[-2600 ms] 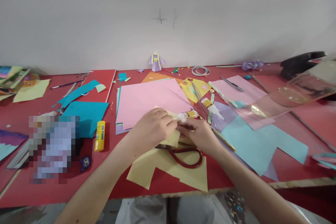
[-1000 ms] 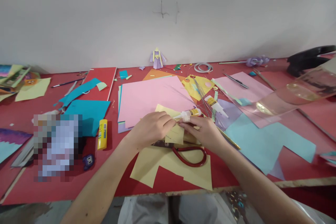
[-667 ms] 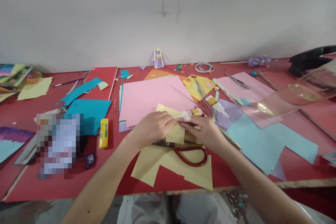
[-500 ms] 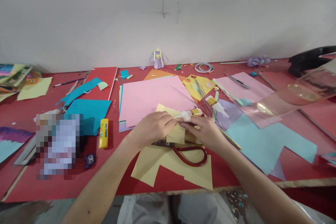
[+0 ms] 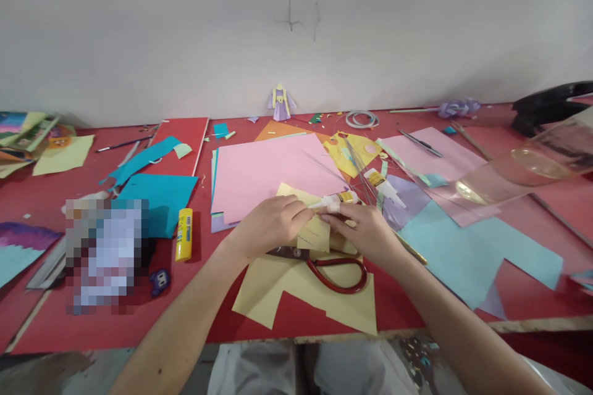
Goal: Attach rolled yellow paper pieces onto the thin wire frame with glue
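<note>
1. Hands meet over the middle of the red tabletop [image 5: 92, 333]: our left hand [image 5: 271, 225] and our right hand [image 5: 365, 231] come together with the fingertips almost touching.
2. Between them we hold a small pale yellow paper piece [image 5: 315, 236], which hangs just above the scissors [image 5: 336, 271].
3. Our left fingers [image 5: 296, 213] are curled in tight and pinch the upper edge of the paper piece. Our right fingers [image 5: 336, 217] are closed on the same edge from the other side.
4. A small glue bottle [image 5: 343, 198] lies just beyond the fingertips, with its nozzle pointing toward the left hand. We cannot tell whether it touches them.
5. The scissors have red handles and lie under our hands, on a big yellow sheet [image 5: 301, 302] at the near edge of the tabletop.
6. A pink sheet [image 5: 264, 173] lies behind the hands.
7. To the left, a yellow glue stick [image 5: 184, 234] lies just beside a blue sheet [image 5: 157, 194].
8. To the right lies a light blue sheet [image 5: 463, 247].
9. A little paper figure [image 5: 281, 102] stands against the wall.
</note>
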The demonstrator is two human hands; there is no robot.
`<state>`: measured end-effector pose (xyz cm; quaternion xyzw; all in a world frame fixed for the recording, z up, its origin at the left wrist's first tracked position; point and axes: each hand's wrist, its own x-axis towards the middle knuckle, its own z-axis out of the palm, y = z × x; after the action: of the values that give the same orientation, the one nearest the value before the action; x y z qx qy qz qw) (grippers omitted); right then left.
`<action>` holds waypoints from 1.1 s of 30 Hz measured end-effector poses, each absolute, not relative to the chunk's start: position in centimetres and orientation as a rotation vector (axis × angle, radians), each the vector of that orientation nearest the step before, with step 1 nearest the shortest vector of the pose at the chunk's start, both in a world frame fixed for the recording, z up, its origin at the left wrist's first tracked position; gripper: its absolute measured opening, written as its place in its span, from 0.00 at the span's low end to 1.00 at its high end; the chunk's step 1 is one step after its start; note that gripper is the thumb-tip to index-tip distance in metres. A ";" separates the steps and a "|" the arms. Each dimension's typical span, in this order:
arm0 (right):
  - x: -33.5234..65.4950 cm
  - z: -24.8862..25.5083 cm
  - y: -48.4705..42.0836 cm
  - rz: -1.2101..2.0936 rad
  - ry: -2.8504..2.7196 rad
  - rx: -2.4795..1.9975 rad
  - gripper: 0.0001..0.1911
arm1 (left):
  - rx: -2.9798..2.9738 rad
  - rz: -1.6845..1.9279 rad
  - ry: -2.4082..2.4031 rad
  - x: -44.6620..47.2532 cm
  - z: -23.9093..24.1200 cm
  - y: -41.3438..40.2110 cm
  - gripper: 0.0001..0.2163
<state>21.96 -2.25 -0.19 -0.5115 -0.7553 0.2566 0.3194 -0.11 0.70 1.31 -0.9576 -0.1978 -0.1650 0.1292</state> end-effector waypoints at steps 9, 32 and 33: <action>22.0 -0.2 -2.2 0.673 -1.973 -1.323 0.09 | -2.744 -0.498 -0.570 -0.3 1.3 0.9 0.08; 22.3 -1.2 -1.6 0.965 -1.634 -1.389 0.12 | -2.651 -0.501 -1.192 -3.4 1.0 3.6 0.10; 22.2 -1.1 -1.6 0.974 -1.644 -1.385 0.12 | -2.678 -0.562 -1.182 -3.0 1.2 3.3 0.10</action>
<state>22.18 -1.63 -1.09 -0.5426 -0.6441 0.3817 0.3808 -3.05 3.30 1.23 -0.8956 -0.3952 -0.1878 0.0804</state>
